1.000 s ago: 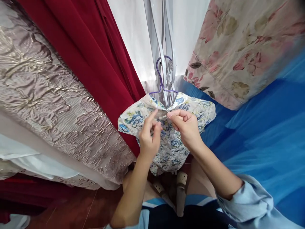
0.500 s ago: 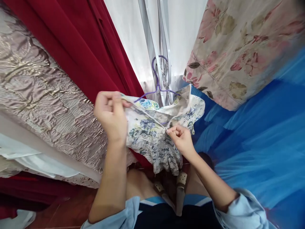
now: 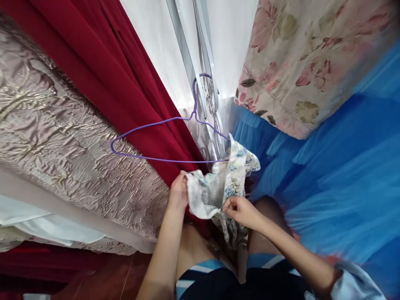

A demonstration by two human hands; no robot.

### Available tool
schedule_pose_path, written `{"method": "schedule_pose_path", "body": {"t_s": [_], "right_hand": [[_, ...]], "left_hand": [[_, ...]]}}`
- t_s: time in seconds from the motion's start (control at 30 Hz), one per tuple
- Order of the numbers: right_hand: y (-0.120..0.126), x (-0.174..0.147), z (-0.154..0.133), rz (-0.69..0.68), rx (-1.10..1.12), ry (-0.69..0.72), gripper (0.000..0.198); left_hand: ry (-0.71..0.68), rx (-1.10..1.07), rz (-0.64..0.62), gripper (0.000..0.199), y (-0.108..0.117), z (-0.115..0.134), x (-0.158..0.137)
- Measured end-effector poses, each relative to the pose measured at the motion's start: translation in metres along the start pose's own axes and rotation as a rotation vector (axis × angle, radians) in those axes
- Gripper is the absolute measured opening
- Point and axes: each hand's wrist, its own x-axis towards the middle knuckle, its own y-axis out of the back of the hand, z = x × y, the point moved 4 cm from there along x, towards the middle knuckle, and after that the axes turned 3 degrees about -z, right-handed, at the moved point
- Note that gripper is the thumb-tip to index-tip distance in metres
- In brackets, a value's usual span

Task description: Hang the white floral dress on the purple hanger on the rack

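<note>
A purple hanger [image 3: 162, 160] hangs by its hook from a grey metal frame; its left arm is bare. On its right end a small white garment with blue and yellow flowers [image 3: 236, 166] still rests, drooping downward. My left hand [image 3: 179, 189] is closed on the garment's pulled-down left side, just below the hanger's bottom bar. My right hand [image 3: 239, 210] pinches the front edge of the neckline, lower and to the right. The garment's lower part hangs bunched beneath my right hand, partly hidden by it.
Grey metal bars [image 3: 204, 62] rise behind the hanger against white cloth. Dark red fabric [image 3: 125, 83] and a shiny embossed pinkish cloth [image 3: 62, 137] hang on the left. Flower-printed cloth [image 3: 281, 62] and blue tulle [image 3: 328, 175] hang on the right.
The garment's left side has come off the hanger's left arm, baring it. My left hand moved down and right with the cloth; my right hand moved down.
</note>
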Motion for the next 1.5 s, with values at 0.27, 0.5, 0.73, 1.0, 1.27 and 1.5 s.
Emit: {"method": "schedule_pose_path", "body": {"t_s": [0.27, 0.5, 0.73, 1.0, 1.27, 1.5], "right_hand": [[0.01, -0.007, -0.041, -0.141, 0.269, 0.164, 0.033], [0.038, -0.024, -0.058, -0.185, 0.818, -0.167, 0.022], [0.095, -0.024, -0.089, -0.246, 0.58, 0.022, 0.031], [0.13, -0.013, -0.085, 0.154, 0.607, 0.074, 0.029], [0.133, -0.006, -0.077, 0.195, 0.344, 0.193, 0.022], [0.147, 0.033, -0.078, 0.348, 0.015, 0.308, 0.024]], "left_hand": [[-0.178, 0.762, -0.663, 0.021, -0.093, -0.018, -0.083], [0.034, 0.62, -0.825, 0.042, -0.068, -0.03, -0.095], [0.206, 0.747, -0.753, 0.035, -0.007, -0.024, -0.103], [-0.406, 1.597, -0.554, 0.015, 0.048, 0.092, -0.069], [-0.681, 1.97, -0.187, 0.027, 0.054, 0.17, -0.048], [-0.777, 1.484, -0.169, 0.024, 0.008, 0.176, -0.034]]}}
